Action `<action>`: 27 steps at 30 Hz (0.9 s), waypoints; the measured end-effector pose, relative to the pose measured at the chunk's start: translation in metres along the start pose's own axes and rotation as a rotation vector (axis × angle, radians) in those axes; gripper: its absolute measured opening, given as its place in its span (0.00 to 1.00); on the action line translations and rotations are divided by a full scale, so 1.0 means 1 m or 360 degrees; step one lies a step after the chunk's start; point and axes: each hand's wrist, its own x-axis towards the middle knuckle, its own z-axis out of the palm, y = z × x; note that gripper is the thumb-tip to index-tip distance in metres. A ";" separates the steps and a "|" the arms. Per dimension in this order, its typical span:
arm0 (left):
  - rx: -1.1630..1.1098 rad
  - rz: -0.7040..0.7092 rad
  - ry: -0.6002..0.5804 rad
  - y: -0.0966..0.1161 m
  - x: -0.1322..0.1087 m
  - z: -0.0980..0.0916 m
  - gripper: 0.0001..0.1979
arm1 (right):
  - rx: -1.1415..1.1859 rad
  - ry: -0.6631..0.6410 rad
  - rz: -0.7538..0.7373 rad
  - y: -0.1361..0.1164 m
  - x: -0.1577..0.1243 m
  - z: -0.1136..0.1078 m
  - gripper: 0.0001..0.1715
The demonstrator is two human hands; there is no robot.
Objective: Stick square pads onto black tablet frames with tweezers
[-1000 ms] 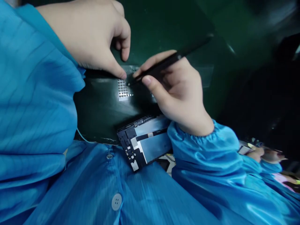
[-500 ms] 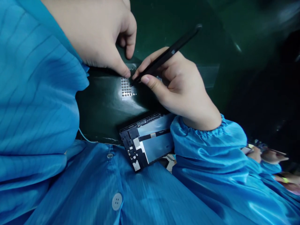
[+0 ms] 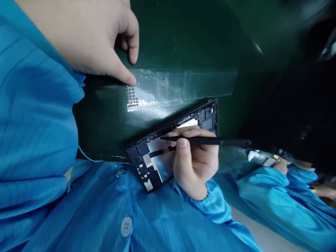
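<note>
My left hand lies at the upper left, its thumb tip pressing on a clear plastic strip on the dark green surface. Thumb and index finger are apart; the other fingers curl partly out of sight. Small grey squares in rows sit at the strip's left end, just below the thumb. My right hand grips slim black tweezers, their tip pointing left over an opened tablet-like device. Its inner parts face up, and my hand covers its middle. Whether the tip touches or carries anything is too small to tell.
The green work surface has its near edge close to my blue smock. A thin light-blue cord runs by my left sleeve. At the right, another person's blue sleeve and hand show beside small items.
My right hand has moved from the grey squares down to the device, with the tweezers turned nearly level. The strip is now uncovered, showing fewer squares. My left thumb keeps its place on it.
</note>
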 end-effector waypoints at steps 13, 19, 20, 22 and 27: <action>0.0150 -0.0048 -0.0057 -0.002 0.005 0.002 0.62 | -0.0431 -0.0310 -0.0486 -0.006 0.021 -0.008 0.17; 0.0244 -0.0073 -0.0039 0.005 -0.002 -0.003 0.65 | -0.0320 -0.0938 -0.0408 -0.006 0.118 0.008 0.08; 0.0243 -0.0094 -0.0073 0.006 -0.002 -0.004 0.66 | -0.0317 -0.0990 -0.0391 -0.003 0.128 0.012 0.10; 0.0234 -0.0116 -0.0132 0.007 0.000 -0.005 0.68 | -0.0327 -0.1041 -0.0354 0.001 0.139 0.019 0.14; 0.0301 -0.0141 -0.0150 0.013 0.000 -0.004 0.72 | -0.0355 -0.1058 -0.0317 0.001 0.133 0.020 0.17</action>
